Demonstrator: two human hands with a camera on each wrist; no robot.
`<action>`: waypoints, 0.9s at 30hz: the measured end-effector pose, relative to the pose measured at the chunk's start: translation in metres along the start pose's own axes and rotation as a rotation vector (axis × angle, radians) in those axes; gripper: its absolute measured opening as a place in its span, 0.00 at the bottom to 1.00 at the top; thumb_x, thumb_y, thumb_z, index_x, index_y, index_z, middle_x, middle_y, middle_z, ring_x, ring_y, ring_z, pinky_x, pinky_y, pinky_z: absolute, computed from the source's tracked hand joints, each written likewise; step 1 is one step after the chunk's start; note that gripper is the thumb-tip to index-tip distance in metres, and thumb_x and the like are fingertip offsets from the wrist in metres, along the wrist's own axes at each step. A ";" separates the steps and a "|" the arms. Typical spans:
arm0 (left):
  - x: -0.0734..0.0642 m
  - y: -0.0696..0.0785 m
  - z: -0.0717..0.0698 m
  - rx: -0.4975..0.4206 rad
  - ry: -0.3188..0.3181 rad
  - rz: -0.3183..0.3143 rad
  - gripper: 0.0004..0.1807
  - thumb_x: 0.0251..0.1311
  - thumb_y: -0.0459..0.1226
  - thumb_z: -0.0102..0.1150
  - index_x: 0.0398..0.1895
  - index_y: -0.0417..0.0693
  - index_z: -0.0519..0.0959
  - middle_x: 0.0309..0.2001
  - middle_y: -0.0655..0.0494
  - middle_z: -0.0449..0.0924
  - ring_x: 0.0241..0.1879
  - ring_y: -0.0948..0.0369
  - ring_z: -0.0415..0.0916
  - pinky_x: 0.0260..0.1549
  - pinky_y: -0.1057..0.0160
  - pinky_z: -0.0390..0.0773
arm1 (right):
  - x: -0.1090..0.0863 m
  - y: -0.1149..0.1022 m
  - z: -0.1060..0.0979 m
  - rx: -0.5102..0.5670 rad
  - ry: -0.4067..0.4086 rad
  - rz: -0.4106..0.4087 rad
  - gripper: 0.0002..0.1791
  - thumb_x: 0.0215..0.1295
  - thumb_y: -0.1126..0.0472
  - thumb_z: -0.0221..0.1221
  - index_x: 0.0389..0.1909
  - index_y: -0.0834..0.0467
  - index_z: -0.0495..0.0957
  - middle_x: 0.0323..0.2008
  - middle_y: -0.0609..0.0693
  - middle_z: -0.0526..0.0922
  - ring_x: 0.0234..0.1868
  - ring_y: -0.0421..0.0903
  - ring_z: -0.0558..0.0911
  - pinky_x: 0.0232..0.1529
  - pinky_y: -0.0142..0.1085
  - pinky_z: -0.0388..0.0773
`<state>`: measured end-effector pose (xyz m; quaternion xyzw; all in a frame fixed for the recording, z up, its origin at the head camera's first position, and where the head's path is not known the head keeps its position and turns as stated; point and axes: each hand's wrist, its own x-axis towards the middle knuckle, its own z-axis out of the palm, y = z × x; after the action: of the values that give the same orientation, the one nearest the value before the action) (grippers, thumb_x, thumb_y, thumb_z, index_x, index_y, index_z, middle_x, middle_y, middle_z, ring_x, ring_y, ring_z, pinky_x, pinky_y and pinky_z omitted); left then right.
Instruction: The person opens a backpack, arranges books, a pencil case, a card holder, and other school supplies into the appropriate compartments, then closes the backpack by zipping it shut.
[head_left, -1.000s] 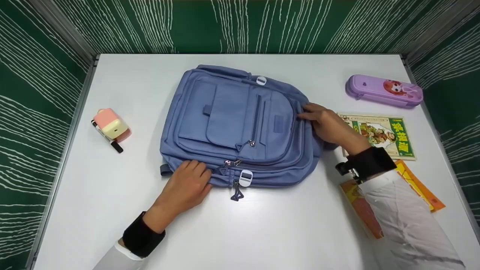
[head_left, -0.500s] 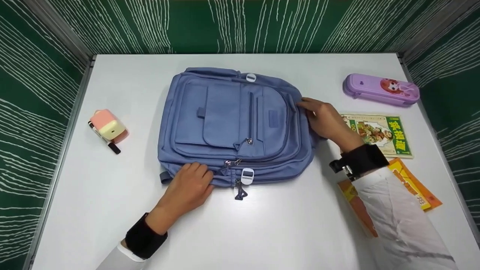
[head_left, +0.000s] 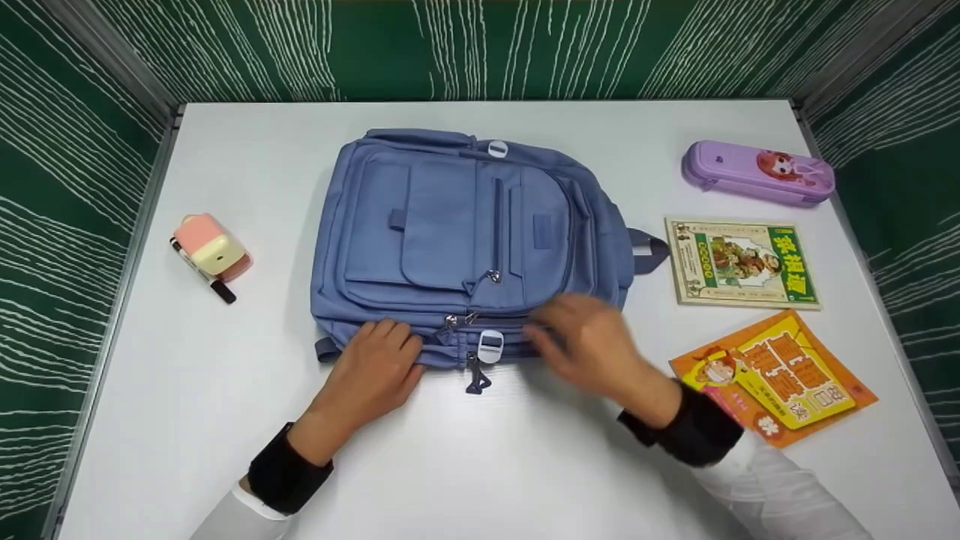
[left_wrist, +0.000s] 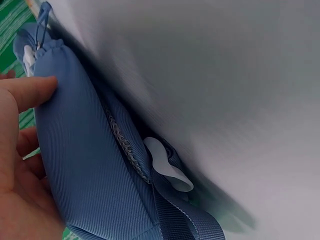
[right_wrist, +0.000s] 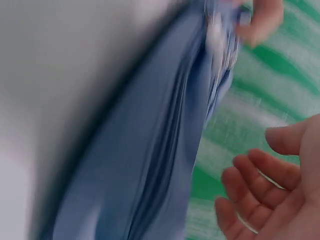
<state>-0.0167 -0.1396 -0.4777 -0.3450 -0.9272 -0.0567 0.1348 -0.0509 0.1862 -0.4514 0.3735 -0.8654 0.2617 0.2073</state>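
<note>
A blue backpack (head_left: 442, 217) lies front side up on the white table, its top toward the right. My left hand (head_left: 381, 360) grips the near side pocket at the bag's lower left; in the left wrist view the thumb lies on the pocket fabric (left_wrist: 95, 150) and the fingers go behind it. Over the bag's near right edge is my right hand (head_left: 585, 341), blurred, with loosely bent fingers holding nothing. The right wrist view shows that hand (right_wrist: 270, 190) apart from the bag's side. Zipper pulls (head_left: 478, 375) hang by the white buckle (head_left: 490, 346).
At the right are a purple pencil case (head_left: 757, 172), a green and cream book (head_left: 742, 262) and an orange and yellow book (head_left: 780, 379). A pink and cream object (head_left: 212, 246) and a black-capped marker (head_left: 202, 270) lie at the left. Patterned green walls border the table.
My right hand has left the bag's top end and come left and nearer, uncovering the top loop and the books. My left hand keeps its grip. The view has shifted slightly.
</note>
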 end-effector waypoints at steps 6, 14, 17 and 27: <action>0.000 -0.002 -0.001 -0.003 -0.006 -0.018 0.12 0.62 0.41 0.71 0.36 0.43 0.81 0.36 0.50 0.79 0.40 0.50 0.77 0.41 0.51 0.77 | -0.016 -0.036 0.028 -0.041 -0.144 -0.043 0.14 0.62 0.56 0.72 0.22 0.55 0.80 0.19 0.46 0.79 0.19 0.43 0.77 0.16 0.35 0.70; -0.002 -0.003 -0.001 -0.002 0.012 -0.022 0.12 0.62 0.41 0.71 0.36 0.43 0.80 0.36 0.49 0.78 0.39 0.49 0.76 0.40 0.51 0.77 | -0.016 -0.060 0.056 -0.134 -0.249 0.097 0.25 0.63 0.51 0.71 0.13 0.51 0.70 0.13 0.46 0.75 0.15 0.50 0.79 0.14 0.47 0.70; -0.002 -0.002 0.001 0.008 0.026 -0.015 0.12 0.61 0.41 0.72 0.36 0.43 0.80 0.35 0.50 0.77 0.38 0.50 0.76 0.39 0.52 0.76 | -0.013 -0.068 0.060 -0.173 -0.270 0.157 0.28 0.63 0.51 0.72 0.10 0.51 0.68 0.11 0.47 0.75 0.14 0.53 0.79 0.14 0.48 0.71; -0.003 0.001 0.005 -0.004 0.052 -0.010 0.13 0.60 0.42 0.73 0.36 0.43 0.81 0.35 0.50 0.77 0.38 0.50 0.76 0.39 0.52 0.76 | -0.010 -0.076 0.074 -0.299 -0.237 0.227 0.28 0.60 0.45 0.75 0.12 0.52 0.71 0.11 0.50 0.75 0.13 0.53 0.79 0.12 0.48 0.72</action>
<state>-0.0152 -0.1400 -0.4832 -0.3388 -0.9250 -0.0682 0.1579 0.0009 0.1027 -0.4920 0.2669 -0.9494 0.1064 0.1265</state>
